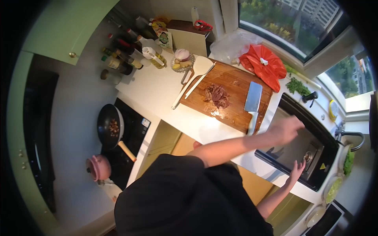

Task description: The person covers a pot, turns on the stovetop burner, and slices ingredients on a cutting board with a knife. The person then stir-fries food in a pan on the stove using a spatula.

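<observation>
Reaching over the sink point(311, 120) at the right of the scene, you have both bare hands above its basin, with the left hand point(288, 129) farther off than the right. It looks partly curled, but motion blurs it, so you cannot tell whether it grips anything. Your right hand point(298, 170) is at the near side with its fingers spread and holds nothing visible; its fingertips are near the drain point(308, 156). To the right of the basin you have the tap point(353, 135), and along its far edge a black pump dispenser point(310, 96) and some green herbs point(297, 85).

Just left of the sink lies the wooden cutting board point(235, 78). On it you see a cleaver point(253, 97) towards the right, sliced meat point(217, 96) in the middle, and a white spatula point(202, 65) overlapping the left edge. A red plastic bag point(262, 66) sits at the board's far right corner. Farther left, your hob point(130, 120) carries a wok point(105, 129) with browned pieces inside and, nearer, a pink pot point(100, 167).
</observation>
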`<state>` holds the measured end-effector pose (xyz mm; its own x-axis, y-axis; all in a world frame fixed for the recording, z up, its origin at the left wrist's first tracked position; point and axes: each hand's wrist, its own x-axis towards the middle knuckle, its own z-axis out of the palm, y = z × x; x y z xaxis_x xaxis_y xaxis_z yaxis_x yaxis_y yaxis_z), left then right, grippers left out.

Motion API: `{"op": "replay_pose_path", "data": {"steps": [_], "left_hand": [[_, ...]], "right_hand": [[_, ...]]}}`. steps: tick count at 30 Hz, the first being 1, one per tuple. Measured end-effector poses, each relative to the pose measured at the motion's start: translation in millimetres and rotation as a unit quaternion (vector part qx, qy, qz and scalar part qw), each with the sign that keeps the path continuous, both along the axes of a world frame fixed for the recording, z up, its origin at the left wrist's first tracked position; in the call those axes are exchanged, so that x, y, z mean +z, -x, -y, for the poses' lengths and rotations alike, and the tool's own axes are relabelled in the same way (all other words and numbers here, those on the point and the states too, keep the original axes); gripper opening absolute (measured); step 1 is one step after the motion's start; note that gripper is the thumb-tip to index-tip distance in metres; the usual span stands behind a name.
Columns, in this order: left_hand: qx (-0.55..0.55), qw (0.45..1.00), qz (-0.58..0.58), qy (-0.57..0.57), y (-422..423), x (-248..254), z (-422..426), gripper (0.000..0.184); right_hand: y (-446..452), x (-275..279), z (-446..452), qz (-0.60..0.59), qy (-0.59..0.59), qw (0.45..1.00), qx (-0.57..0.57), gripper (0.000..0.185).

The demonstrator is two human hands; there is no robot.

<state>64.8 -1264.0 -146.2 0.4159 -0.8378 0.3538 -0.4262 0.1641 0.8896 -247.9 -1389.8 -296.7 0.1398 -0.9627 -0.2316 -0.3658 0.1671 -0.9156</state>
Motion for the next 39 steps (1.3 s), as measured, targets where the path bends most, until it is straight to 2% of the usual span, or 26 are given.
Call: {"op": "replay_pose_path", "data": {"steps": [1,2,3,4,5,6,7,8,10,13,17,22,23,24,25,26,27,28,29,30,32,33,34,36,38,39], "left_hand": [[0.080,0.989,-0.043,-0.118,-23.6,9.3,-23.3,0.029],[0.145,0.987,-0.022,-0.070,-59.5,-24.7,-51.5,0.025],[0.254,0.953,-0.053,-0.160,-91.5,-10.5,-91.5,0.023],[0.334,0.909,0.094,-0.229,-124.4,-0.1,-132.7,0.021],[0.402,0.860,0.099,-0.298,-157.9,-19.9,-179.7,0.023],[0.455,0.788,0.080,-0.406,-179.4,-23.9,-227.7,0.027],[0.470,0.720,0.204,-0.469,-200.1,-56.9,-282.5,0.032],[0.466,0.692,0.240,-0.497,-208.9,-72.4,-323.2,0.039],[0.353,0.684,0.201,-0.606,-212.0,-63.9,-358.1,0.041],[0.287,0.712,0.129,-0.628,-215.2,-75.0,-372.9,0.034],[0.394,0.726,0.133,-0.548,-204.1,-85.7,-382.1,0.030],[0.442,0.731,0.129,-0.504,-162.7,-22.8,-385.3,0.028],[0.461,0.753,0.099,-0.458,-152.0,-28.6,-389.3,0.029],[0.460,0.764,0.055,-0.448,-134.5,-14.3,-377.2,0.030],[0.454,0.784,-0.013,-0.423,-113.9,-1.5,-360.2,0.030],[0.438,0.798,-0.071,-0.408,-93.4,-2.2,-340.9,0.029],[0.416,0.814,-0.146,-0.378,-72.6,8.3,-315.8,0.028],[0.386,0.825,-0.188,-0.367,-53.8,9.1,-294.3,0.029],[0.386,0.872,-0.148,-0.262,-35.7,-4.5,-272.2,0.032],[0.375,0.908,-0.105,-0.151,-23.0,-15.2,-261.3,0.036],[0.361,0.899,-0.156,-0.195,-15.9,-8.4,-259.7,0.037],[0.350,0.894,-0.183,-0.213,-12.3,-12.1,-261.7,0.037],[0.314,0.890,-0.211,-0.255,-6.1,-18.4,-275.7,0.036],[0.248,0.872,-0.263,-0.331,10.5,-23.6,-323.5,0.034],[0.290,0.787,-0.403,-0.366,51.2,-41.3,-382.1,0.039],[0.342,0.722,-0.440,-0.411,75.8,-52.8,-420.6,0.043]], "right_hand": [[16.6,-27.0,3.7,-0.081,0.021,0.996,0.038,0.055],[19.3,-40.4,2.3,-0.083,0.003,0.996,0.036,0.052],[19.0,-50.3,2.6,-0.086,-0.012,0.996,0.037,0.050],[14.4,-58.8,1.9,-0.088,-0.028,0.995,0.037,0.047],[1.5,-58.8,-1.7,-0.039,-0.049,0.998,0.027,0.036],[-16.7,-48.4,-8.3,-0.034,-0.047,0.997,0.053,0.032],[-41.3,-32.0,-12.9,-0.029,-0.042,0.996,0.077,0.029],[-65.9,-19.8,-14.4,-0.024,-0.033,0.994,0.101,0.026],[-104.6,-7.2,-13.5,0.006,-0.032,0.987,0.154,0.023],[-155.1,13.2,-15.1,0.038,-0.026,0.974,0.221,0.021],[-196.5,42.9,-34.5,0.063,-0.021,0.959,0.276,0.020],[-238.9,64.7,-71.5,0.056,-0.021,0.917,0.395,0.021],[-257.4,90.1,-95.1,0.078,-0.017,0.896,0.437,0.021],[-275.2,118.9,-125.6,0.106,-0.108,0.884,0.442,0.023],[-291.2,118.5,-147.5,0.148,-0.141,0.831,0.517,0.030],[-305.3,116.2,-179.5,0.177,-0.144,0.806,0.547,0.038],[-319.1,148.7,-211.6,0.182,-0.157,0.770,0.591,0.044],[-331.1,145.8,-236.8,0.237,-0.110,0.740,0.620,0.046],[-337.6,164.4,-257.2,0.283,-0.181,0.731,0.595,0.043],[-345.3,162.1,-270.2,0.250,-0.054,0.771,0.583,0.029],[-344.1,147.2,-283.9,0.257,-0.183,0.822,0.475,0.015],[-346.5,147.5,-283.7,0.269,-0.180,0.827,0.460,0.009],[-344.1,140.4,-280.7,0.233,-0.233,0.837,0.437,0.010],[-348.3,124.4,-272.6,0.130,-0.144,0.857,0.477,0.011],[-352.1,106.7,-274.0,0.144,-0.117,0.852,0.489,0.014],[-353.9,95.9,-280.2,0.148,-0.103,0.851,0.493,0.015]]}}
